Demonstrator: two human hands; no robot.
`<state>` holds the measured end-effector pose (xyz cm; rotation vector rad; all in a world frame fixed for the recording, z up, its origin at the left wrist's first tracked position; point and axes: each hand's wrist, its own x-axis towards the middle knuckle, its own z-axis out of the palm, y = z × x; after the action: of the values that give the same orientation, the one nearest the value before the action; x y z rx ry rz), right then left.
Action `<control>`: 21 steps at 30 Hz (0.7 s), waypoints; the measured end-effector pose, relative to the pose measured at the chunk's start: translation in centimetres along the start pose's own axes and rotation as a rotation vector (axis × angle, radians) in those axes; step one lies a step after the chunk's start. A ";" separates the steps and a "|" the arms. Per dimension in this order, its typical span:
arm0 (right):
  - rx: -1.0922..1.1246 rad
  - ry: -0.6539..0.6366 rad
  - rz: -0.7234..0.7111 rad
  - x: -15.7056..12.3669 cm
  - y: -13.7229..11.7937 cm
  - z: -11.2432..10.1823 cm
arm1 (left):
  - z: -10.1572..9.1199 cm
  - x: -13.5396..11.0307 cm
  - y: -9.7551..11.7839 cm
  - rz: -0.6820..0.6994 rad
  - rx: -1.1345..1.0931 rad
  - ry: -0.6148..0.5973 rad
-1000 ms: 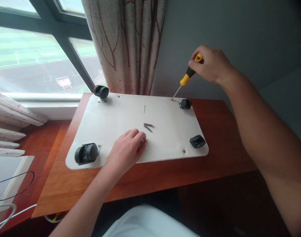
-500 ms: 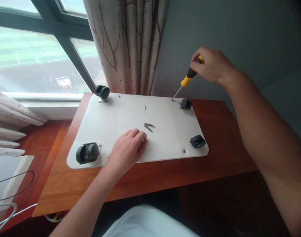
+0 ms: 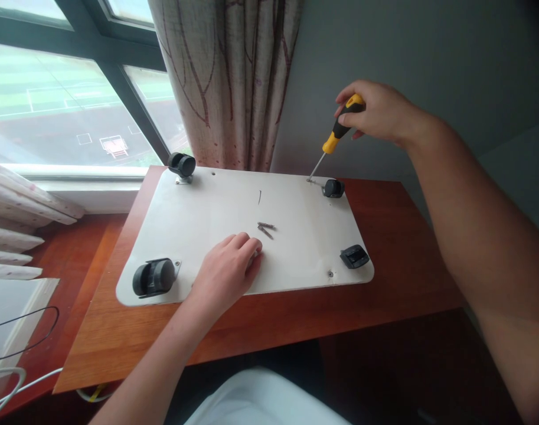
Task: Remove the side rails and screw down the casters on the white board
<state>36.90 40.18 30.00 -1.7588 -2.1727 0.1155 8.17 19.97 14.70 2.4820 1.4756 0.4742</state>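
My right hand [image 3: 369,112] holds a yellow-and-black screwdriver [image 3: 337,133] by its handle, fingers partly loosened around it. The tilted shaft's tip meets a spot at the far edge of the white board [image 3: 207,224], left of the far right caster [image 3: 333,188]. My left hand [image 3: 231,262] rests closed on the board near its front edge; a bit of something pale shows at its fingers, too hidden to name. Just beyond those fingers lie loose screws [image 3: 266,226]. Other black casters sit at the far left [image 3: 181,165], near left [image 3: 154,277] and near right [image 3: 355,256] corners.
The board lies on a reddish wooden table [image 3: 402,248]. A patterned curtain [image 3: 234,82] and a grey wall [image 3: 384,47] stand behind it. On the left are a window [image 3: 52,106] and white cables [image 3: 25,389] near the floor.
The fingers of my right hand have opened somewhat and shifted round the screwdriver's handle, showing more of it. The tip stays at the same spot. My left hand has hardly moved.
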 end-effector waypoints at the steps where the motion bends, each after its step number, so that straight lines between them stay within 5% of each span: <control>1: -0.045 0.034 0.008 0.0 -0.1 0.0 | 0.0 0.0 0.0 0.000 0.002 0.001; 5: -0.340 0.168 0.112 0.2 -0.4 0.0 | 0.0 0.0 -0.1 0.004 0.007 0.008; 11: 0.030 0.002 0.018 0.3 -0.2 0.2 | 0.1 -0.1 -0.1 0.016 0.008 0.015; 17: -0.299 0.222 0.046 0.2 -0.6 0.4 | 0.0 0.1 0.0 0.007 -0.007 0.014; 21: -0.152 0.056 0.070 0.3 0.0 -0.3 | 0.0 0.1 0.0 -0.001 -0.007 0.014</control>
<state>36.93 40.44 30.32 -1.8973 -2.1305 -0.0835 8.18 20.09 14.74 2.4776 1.4780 0.4972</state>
